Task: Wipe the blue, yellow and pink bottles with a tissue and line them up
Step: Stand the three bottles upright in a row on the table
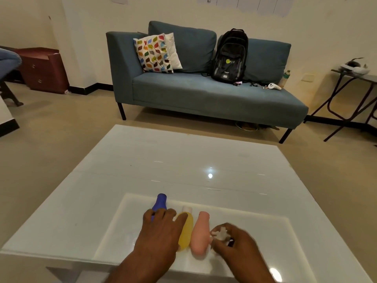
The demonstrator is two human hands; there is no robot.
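Note:
Three bottles lie side by side near the front of the white glass table [183, 160], necks pointing away from me. The blue bottle [160, 203] is on the left, mostly covered by my left hand [158, 231], whose fingers rest over it and touch the yellow bottle [186, 231] in the middle. The pink bottle [201, 231] lies to the right of the yellow one. My right hand [234, 246] sits just right of the pink bottle, fingers closed on a crumpled white tissue [221, 234].
A teal sofa [204, 94] with a patterned cushion and a black backpack [229, 56] stands beyond the table. A dark red cabinet [42, 68] is at the far left, a folding table [350, 94] at the far right.

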